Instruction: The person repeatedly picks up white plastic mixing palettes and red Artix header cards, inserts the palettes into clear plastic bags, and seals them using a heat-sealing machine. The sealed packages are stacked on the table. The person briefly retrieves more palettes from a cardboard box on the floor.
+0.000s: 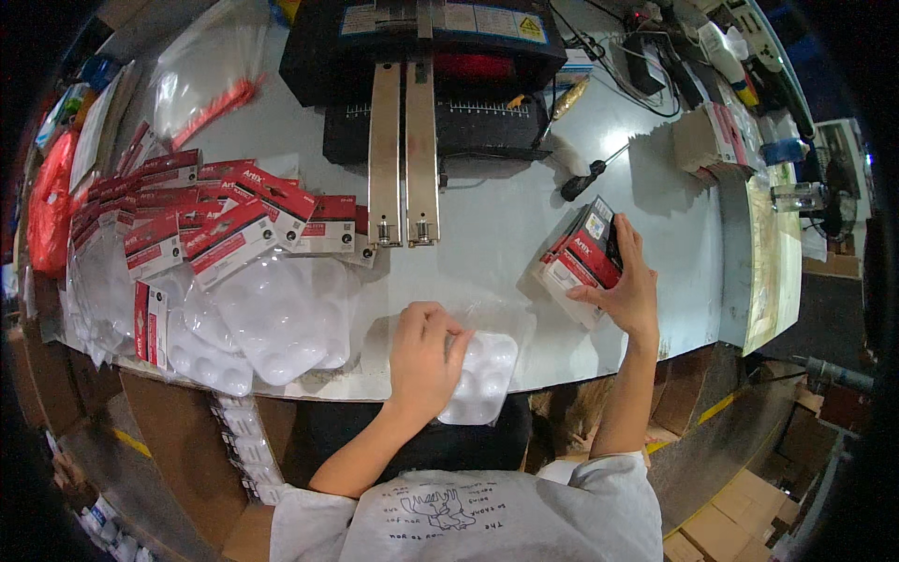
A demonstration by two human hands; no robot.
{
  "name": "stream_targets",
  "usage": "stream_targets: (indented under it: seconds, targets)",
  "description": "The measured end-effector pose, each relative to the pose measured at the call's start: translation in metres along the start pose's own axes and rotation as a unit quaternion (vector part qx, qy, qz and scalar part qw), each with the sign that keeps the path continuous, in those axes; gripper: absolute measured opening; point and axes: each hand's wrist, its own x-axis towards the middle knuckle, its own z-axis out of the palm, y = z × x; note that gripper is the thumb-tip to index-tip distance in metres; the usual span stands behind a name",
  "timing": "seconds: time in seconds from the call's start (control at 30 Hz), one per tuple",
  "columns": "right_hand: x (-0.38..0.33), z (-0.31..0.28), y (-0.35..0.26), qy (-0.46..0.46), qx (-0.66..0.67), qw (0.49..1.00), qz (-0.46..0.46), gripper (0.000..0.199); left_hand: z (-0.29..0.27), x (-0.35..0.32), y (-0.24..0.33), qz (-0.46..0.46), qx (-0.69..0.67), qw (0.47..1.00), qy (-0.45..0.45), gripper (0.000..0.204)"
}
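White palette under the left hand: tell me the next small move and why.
Probably pull one red header card off the stack and bring it to the white palette. The right hand already rests on that stack, while the left hand pins the palette, seemingly already bagged, at the table edge.

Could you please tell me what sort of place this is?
Probably a packing bench in a workshop: a black sealing machine, a heap of red-carded packs, and clear plastic trays on the grey table.

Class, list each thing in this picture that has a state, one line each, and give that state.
left hand: pressing on the white palette tray
white palette tray: flat, overhanging the table edge
right hand: gripping the card stack
card stack: bunched, tilted on the table
packaged palettes: piled loosely at left
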Motion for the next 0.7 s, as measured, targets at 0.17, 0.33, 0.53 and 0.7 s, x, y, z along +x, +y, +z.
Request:
stream_targets:
  seconds: [0.17,0.33,0.53,0.7]
  targets:
    - [0.005,0.001,0.0,0.051,-0.071,0.996,-0.013,0.094,-0.033,0.008,0.014,-0.192,-0.403,0.892,-0.064,0.013]
    - [-0.01,-0.018,-0.049,0.018,-0.147,0.989,0.024,0.06,-0.058,0.008,0.018,-0.223,-0.479,0.843,-0.105,0.016]
    - [-0.041,-0.002,-0.126,-0.142,0.232,0.949,-0.159,0.033,-0.072,-0.004,0.029,-0.17,-0.376,0.906,-0.094,0.022]
    - [-0.035,0.006,-0.147,-0.244,0.226,0.937,-0.106,0.029,-0.079,-0.008,0.028,-0.163,-0.278,0.946,-0.044,0.017]
